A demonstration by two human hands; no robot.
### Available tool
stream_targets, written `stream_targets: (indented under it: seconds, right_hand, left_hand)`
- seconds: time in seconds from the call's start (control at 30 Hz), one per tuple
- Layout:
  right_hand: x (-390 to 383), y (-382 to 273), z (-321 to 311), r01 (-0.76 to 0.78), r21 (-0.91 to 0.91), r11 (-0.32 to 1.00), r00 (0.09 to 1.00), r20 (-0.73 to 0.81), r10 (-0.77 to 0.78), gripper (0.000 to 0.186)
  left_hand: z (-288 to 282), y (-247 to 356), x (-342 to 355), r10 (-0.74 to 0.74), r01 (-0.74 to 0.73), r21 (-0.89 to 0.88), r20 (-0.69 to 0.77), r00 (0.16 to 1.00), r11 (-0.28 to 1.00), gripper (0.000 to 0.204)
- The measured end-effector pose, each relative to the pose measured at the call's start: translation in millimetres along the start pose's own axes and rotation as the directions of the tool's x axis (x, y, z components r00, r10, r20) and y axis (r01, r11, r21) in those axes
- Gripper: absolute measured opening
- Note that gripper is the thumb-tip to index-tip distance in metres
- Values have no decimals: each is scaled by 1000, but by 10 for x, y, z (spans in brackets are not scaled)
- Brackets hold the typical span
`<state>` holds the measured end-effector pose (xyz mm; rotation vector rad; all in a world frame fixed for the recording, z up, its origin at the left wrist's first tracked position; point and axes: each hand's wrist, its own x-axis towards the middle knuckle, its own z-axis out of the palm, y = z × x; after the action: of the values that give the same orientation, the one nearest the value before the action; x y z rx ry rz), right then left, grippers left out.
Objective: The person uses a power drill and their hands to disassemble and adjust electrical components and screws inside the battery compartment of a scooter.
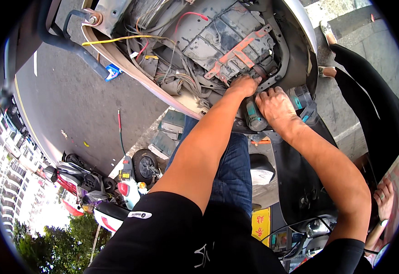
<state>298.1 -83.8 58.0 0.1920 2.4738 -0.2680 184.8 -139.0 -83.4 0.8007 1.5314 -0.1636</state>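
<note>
My left hand reaches into the open body of a scooter, beside an orange metal bracket. Its fingers are curled, and whatever they hold is hidden. Just to the right, my right hand is wrapped over a teal and dark grey cordless drill, near the compartment's near edge. Beneath the bracket lies a dusty grey ribbed block. Bundled wires crowd the left side of the cavity, with a red cable and a yellow wire above them.
A black seat or panel lies below my right forearm. Grey boxes and a small wheel sit on the ground at left, near parked scooters. Someone in black trousers stands at right; another person's hand shows lower right.
</note>
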Motion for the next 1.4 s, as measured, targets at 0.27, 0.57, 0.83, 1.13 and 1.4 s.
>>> stream_targets:
  seconds: [0.27,0.57,0.83,1.13,1.4]
  right_hand:
    - [49,20,-47,4,10,1000,1000,-1,-4,19]
    - [62,45,-19,-8,63,998,999,32,6,19]
    - [149,19,-143,6,58,998,999,41,-8,20]
    - [123,67,55,0,99,995,996,87,-9,16]
    - [127,56,80,-10,65,998,997,78,5,13]
  left_hand:
    - [27,-57,352,13,-13,21,12,1000,1000,64]
    - [-122,0,193,14,-14,38,5,1000,999,55]
    - [-12,-301,555,-63,66,38,-81,995,997,39]
    - [-66,36,239,-147,101,-533,-45,988,840,72]
    - [-116,129,194,-203,138,-584,-47,978,800,76]
